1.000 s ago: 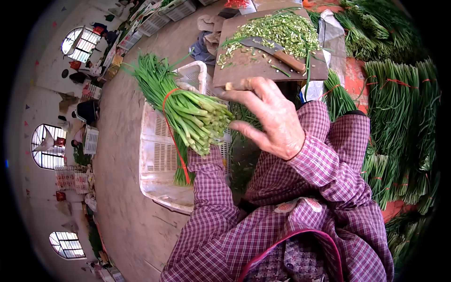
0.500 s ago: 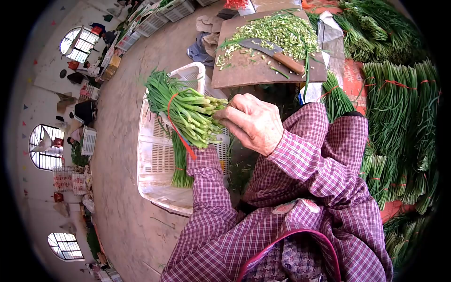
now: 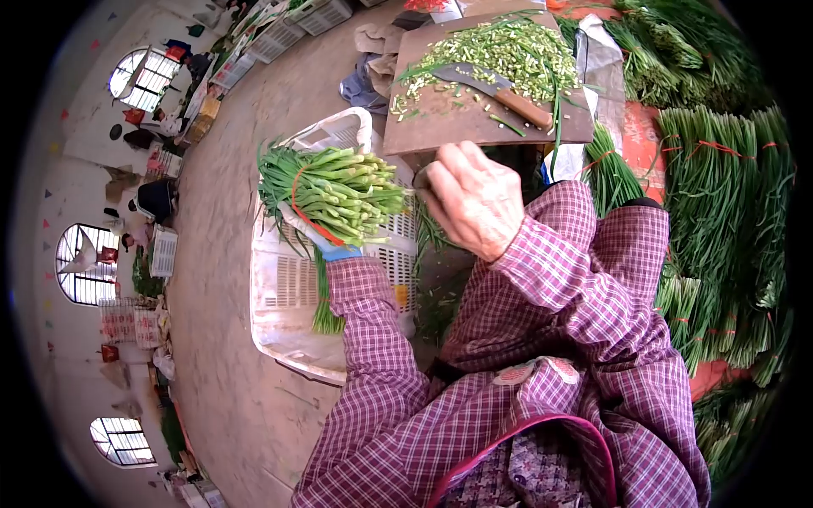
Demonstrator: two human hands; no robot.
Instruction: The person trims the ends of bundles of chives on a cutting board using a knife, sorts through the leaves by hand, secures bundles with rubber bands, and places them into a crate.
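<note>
A bunch of green stalks (image 3: 347,193) tied with a red band lies over the white crate, its pale cut ends facing right. My left hand (image 3: 315,232), in a whitish glove with a blue cuff, supports the bunch from below; its fingers are mostly hidden under the stalks. Just right of the cut ends is my right hand (image 3: 474,199), bare, with its fingers curled together; whatever they pinch is too small to tell. Another green bundle (image 3: 327,296) rests inside the white crate (image 3: 275,326).
A cutting board (image 3: 432,127) ahead holds chopped stalk pieces (image 3: 517,55) and a knife (image 3: 525,108) with a wooden handle. Tied green bundles (image 3: 711,186) are piled along the right. Crates (image 3: 275,42) line the far left, with people beyond.
My right hand has gone from spread fingers to the cut ends, then back a little to the right, now curled. The bunch has turned and its leafy end has dropped lower.
</note>
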